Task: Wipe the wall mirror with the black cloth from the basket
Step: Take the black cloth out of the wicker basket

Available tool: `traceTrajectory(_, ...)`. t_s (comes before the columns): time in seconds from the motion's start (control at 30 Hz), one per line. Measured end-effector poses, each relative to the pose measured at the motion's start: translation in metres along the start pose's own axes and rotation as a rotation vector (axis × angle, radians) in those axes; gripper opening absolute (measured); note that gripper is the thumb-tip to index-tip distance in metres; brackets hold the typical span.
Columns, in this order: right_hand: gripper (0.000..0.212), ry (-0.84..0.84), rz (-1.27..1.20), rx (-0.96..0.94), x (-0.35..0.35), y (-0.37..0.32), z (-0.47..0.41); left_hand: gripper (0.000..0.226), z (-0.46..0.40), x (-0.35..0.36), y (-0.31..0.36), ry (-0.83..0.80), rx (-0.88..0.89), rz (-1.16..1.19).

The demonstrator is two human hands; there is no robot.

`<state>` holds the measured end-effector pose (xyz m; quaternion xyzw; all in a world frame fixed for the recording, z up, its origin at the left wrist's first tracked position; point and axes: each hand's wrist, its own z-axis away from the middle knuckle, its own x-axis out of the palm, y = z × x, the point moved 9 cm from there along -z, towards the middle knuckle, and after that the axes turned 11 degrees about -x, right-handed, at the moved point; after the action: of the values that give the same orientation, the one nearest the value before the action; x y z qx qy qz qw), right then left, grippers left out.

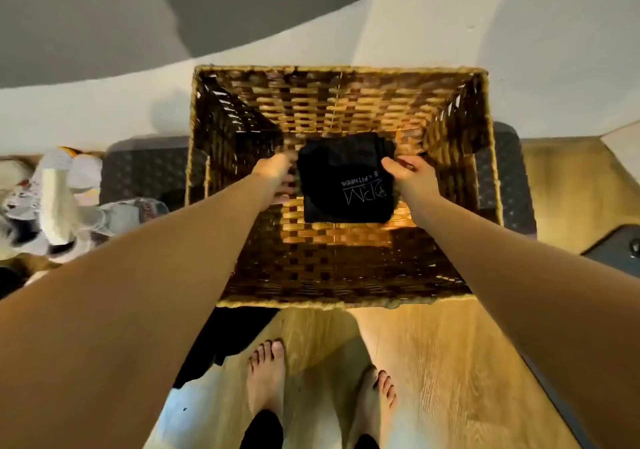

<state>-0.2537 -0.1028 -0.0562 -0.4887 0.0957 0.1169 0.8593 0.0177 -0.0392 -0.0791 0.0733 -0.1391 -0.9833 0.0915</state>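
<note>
A folded black cloth [344, 178] with pale lettering lies deep inside a tall woven wicker basket [339, 83]. Both my arms reach down into the basket. My left hand [277, 178] grips the cloth's left edge, fingers curled under it. My right hand [408, 173] pinches the cloth's right edge. The mirror is not in view.
The basket stands on a dark patterned mat [145, 175] against a white wall [519, 33]. A pile of shoes [52, 202] lies to the left. My bare feet [266, 372] stand on wooden floor [433, 362] before the basket. A dark object [620, 251] sits at the right edge.
</note>
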Motion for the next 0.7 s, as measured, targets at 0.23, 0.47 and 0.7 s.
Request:
traceTrajectory(0.23,0.072,-0.047,0.301,-0.005,0.032,0.022,-0.034,0.063,-0.033,0.024,0.003,0.114,0.063,-0.020)
traceTrajectory(0.47,0.082,-0.063,0.439,-0.006,0.046,0.026,-0.028,0.064,-0.032,0.044,-0.010,0.131,0.133,-0.275)
traceTrajectory(0.7,0.071,-0.102,0.533,-0.162,0.039,-0.018,-0.005,0.049,0.001,0.042,0.005,0.159,0.188,-0.217)
